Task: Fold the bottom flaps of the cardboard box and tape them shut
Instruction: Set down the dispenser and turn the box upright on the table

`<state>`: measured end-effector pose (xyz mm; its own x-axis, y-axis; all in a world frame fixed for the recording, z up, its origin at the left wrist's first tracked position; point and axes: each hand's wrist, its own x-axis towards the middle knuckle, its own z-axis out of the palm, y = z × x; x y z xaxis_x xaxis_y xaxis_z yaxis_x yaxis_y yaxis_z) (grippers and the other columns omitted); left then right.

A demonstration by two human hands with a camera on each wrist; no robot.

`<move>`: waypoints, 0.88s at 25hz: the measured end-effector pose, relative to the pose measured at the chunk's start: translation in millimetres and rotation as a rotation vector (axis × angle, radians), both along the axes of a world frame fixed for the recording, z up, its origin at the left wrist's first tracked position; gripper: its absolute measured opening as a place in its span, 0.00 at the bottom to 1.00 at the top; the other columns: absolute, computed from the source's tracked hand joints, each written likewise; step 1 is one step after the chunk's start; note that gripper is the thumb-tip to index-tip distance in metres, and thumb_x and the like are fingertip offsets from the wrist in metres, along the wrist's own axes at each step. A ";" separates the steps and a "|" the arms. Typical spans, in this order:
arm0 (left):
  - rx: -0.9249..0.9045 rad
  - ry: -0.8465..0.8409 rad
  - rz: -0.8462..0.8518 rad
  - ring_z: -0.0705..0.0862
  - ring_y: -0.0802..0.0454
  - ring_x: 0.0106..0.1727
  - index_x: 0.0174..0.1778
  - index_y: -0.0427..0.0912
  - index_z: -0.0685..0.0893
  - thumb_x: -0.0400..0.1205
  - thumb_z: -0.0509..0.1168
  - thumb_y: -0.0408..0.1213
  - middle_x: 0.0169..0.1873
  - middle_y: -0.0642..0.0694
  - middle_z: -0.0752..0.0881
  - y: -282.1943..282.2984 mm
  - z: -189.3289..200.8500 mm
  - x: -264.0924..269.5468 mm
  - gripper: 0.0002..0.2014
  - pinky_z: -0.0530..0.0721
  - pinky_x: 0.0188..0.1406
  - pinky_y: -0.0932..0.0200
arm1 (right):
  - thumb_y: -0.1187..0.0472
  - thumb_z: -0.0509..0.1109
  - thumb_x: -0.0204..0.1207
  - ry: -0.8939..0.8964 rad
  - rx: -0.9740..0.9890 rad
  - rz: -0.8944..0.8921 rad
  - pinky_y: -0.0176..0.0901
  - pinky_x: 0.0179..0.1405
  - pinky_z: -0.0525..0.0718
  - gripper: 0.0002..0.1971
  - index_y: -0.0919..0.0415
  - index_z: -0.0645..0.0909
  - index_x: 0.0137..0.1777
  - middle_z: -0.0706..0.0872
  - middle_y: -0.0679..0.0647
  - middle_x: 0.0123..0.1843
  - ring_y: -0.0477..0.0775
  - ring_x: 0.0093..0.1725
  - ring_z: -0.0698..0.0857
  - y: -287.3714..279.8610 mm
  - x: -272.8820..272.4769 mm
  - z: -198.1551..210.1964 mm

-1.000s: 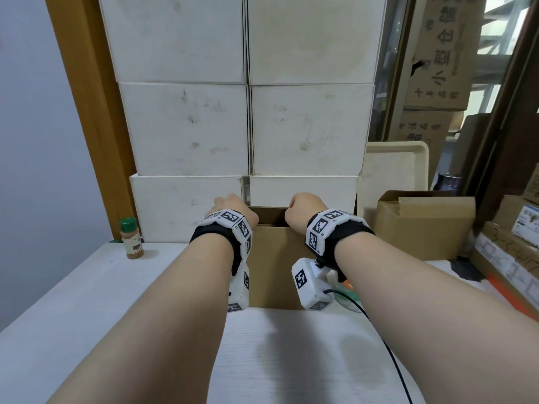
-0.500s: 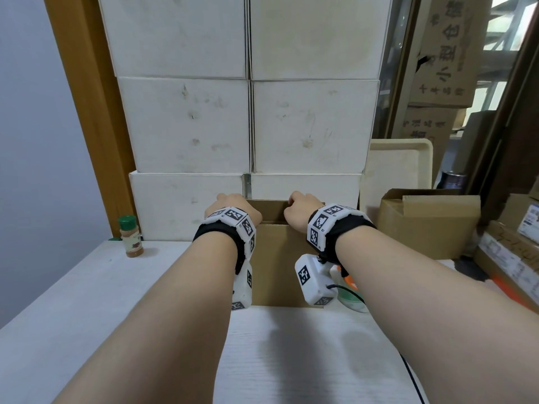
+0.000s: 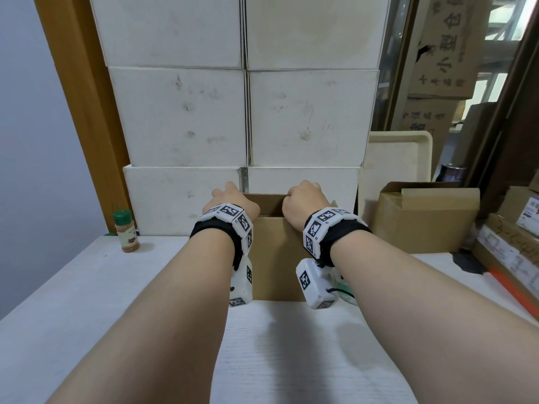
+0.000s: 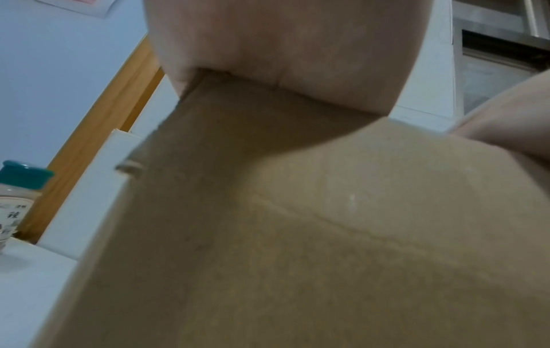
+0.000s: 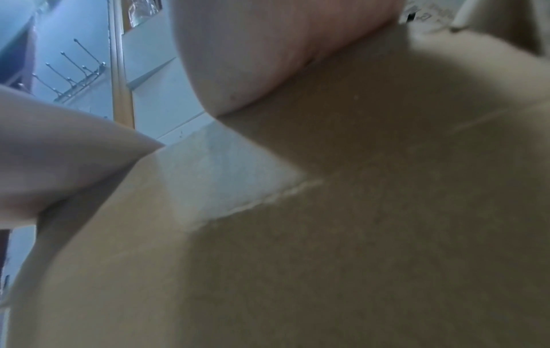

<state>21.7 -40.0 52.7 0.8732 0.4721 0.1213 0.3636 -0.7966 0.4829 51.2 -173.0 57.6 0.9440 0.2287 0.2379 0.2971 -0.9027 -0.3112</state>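
Note:
A brown cardboard box [image 3: 274, 258] stands on the white table [image 3: 87, 301], pushed up against a stack of white boxes. Both my hands lie on its top. My left hand [image 3: 230, 199] sits over the left top corner, and its fingers bend down behind the far flap [image 3: 264, 204], out of sight. The curled fingers of my right hand [image 3: 303, 199] hook over the same flap's edge on the right. In the left wrist view, the heel of the palm [image 4: 297, 58] presses on the box edge [image 4: 268, 99]. A strip of clear tape [image 5: 232, 179] shows on the box wall in the right wrist view.
Stacked white boxes [image 3: 245, 118] rise directly behind the box. A spice jar with a green cap [image 3: 126, 231] stands at the back left. To the right are a second cardboard box [image 3: 423, 220], a cream tray [image 3: 399, 161] on edge and more cartons. A green-white object [image 3: 345, 290] peeks out under my right wrist.
Both hands have slid a little farther over the box top toward the far flap. The box itself has not visibly moved.

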 end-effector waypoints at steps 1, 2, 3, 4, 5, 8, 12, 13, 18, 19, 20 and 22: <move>0.002 0.000 0.002 0.74 0.39 0.45 0.64 0.42 0.70 0.76 0.58 0.36 0.61 0.39 0.74 -0.2 -0.2 -0.5 0.19 0.75 0.45 0.52 | 0.67 0.50 0.78 0.006 -0.016 -0.010 0.51 0.64 0.72 0.20 0.65 0.80 0.61 0.74 0.60 0.63 0.60 0.69 0.68 0.6 -0.6 -0.2; 0.005 -0.001 0.002 0.75 0.39 0.45 0.64 0.42 0.70 0.76 0.58 0.36 0.61 0.39 0.74 -0.4 -0.5 -0.9 0.19 0.74 0.45 0.52 | 0.67 0.51 0.77 0.020 -0.031 -0.019 0.51 0.62 0.72 0.19 0.65 0.81 0.60 0.72 0.59 0.64 0.60 0.69 0.68 1.9 -0.7 -0.1; 0.006 -0.003 0.001 0.75 0.39 0.45 0.64 0.42 0.70 0.75 0.58 0.36 0.61 0.39 0.74 -0.6 -0.8 -0.9 0.19 0.74 0.45 0.52 | 0.67 0.52 0.77 0.034 -0.035 -0.028 0.50 0.60 0.71 0.18 0.64 0.81 0.59 0.71 0.58 0.64 0.59 0.68 0.68 2.9 0.0 -0.1; 0.006 -0.008 -0.002 0.75 0.39 0.46 0.64 0.42 0.70 0.75 0.57 0.36 0.60 0.39 0.74 -0.7 -1.3 -1.0 0.19 0.74 0.45 0.52 | 0.66 0.53 0.76 0.061 -0.040 -0.038 0.51 0.60 0.71 0.18 0.64 0.81 0.58 0.70 0.57 0.64 0.59 0.67 0.69 4.3 0.5 0.3; 0.008 -0.012 -0.002 0.75 0.39 0.46 0.64 0.43 0.70 0.75 0.57 0.36 0.60 0.39 0.75 -0.7 -1.6 -1.0 0.19 0.74 0.45 0.52 | 0.66 0.54 0.75 0.078 -0.049 -0.044 0.53 0.63 0.72 0.17 0.63 0.81 0.58 0.69 0.56 0.63 0.60 0.66 0.69 5.5 2.2 0.6; 0.013 -0.010 -0.004 0.77 0.38 0.50 0.67 0.44 0.69 0.75 0.57 0.37 0.62 0.39 0.75 -0.7 -1.5 -1.6 0.22 0.73 0.46 0.53 | 0.63 0.54 0.74 0.139 -0.125 -0.049 0.63 0.68 0.71 0.18 0.60 0.81 0.58 0.69 0.55 0.64 0.61 0.66 0.69 8.9 6.4 2.4; 0.017 0.009 -0.026 0.75 0.39 0.47 0.70 0.45 0.71 0.76 0.56 0.38 0.65 0.40 0.74 0.6 0.3 -1.6 0.24 0.73 0.46 0.53 | 0.61 0.55 0.75 0.192 -0.176 -0.044 0.59 0.69 0.71 0.18 0.58 0.79 0.62 0.68 0.55 0.66 0.60 0.67 0.69 11.2 11.7 3.3; 0.021 0.020 -0.032 0.74 0.40 0.47 0.70 0.45 0.72 0.76 0.56 0.38 0.64 0.40 0.74 1.3 1.1 -1.4 0.24 0.73 0.46 0.53 | 0.60 0.55 0.76 0.204 -0.186 -0.041 0.58 0.69 0.71 0.19 0.58 0.78 0.64 0.68 0.55 0.67 0.60 0.67 0.69 10.6 11.8 4.0; 0.002 0.103 -0.039 0.79 0.43 0.41 0.47 0.39 0.79 0.74 0.56 0.38 0.59 0.40 0.78 -1.0 2.5 -0.6 0.11 0.78 0.51 0.54 | 0.60 0.54 0.83 0.248 -0.267 0.053 0.55 0.74 0.63 0.23 0.66 0.70 0.76 0.62 0.65 0.78 0.67 0.77 0.64 4.8 2.0 5.3; -0.002 0.112 -0.041 0.80 0.43 0.42 0.42 0.38 0.79 0.74 0.56 0.39 0.58 0.40 0.80 -1.6 2.8 -0.1 0.09 0.79 0.52 0.54 | 0.59 0.53 0.84 0.261 -0.234 0.070 0.55 0.76 0.60 0.24 0.66 0.67 0.78 0.60 0.65 0.80 0.66 0.79 0.61 2.9 2.8 2.7; -0.012 0.103 -0.055 0.82 0.43 0.44 0.41 0.38 0.80 0.74 0.57 0.39 0.54 0.40 0.82 -1.1 2.6 0.3 0.10 0.80 0.52 0.54 | 0.59 0.52 0.84 0.262 -0.233 0.078 0.54 0.78 0.59 0.24 0.66 0.65 0.79 0.59 0.64 0.82 0.65 0.81 0.59 2.2 1.9 2.9; -0.047 0.081 -0.085 0.82 0.45 0.39 0.41 0.40 0.82 0.73 0.58 0.38 0.39 0.42 0.84 0.0 3.6 0.7 0.09 0.78 0.44 0.57 | 0.59 0.52 0.84 0.271 -0.224 0.064 0.54 0.77 0.60 0.24 0.66 0.66 0.78 0.61 0.64 0.81 0.65 0.80 0.60 4.4 7.1 1.2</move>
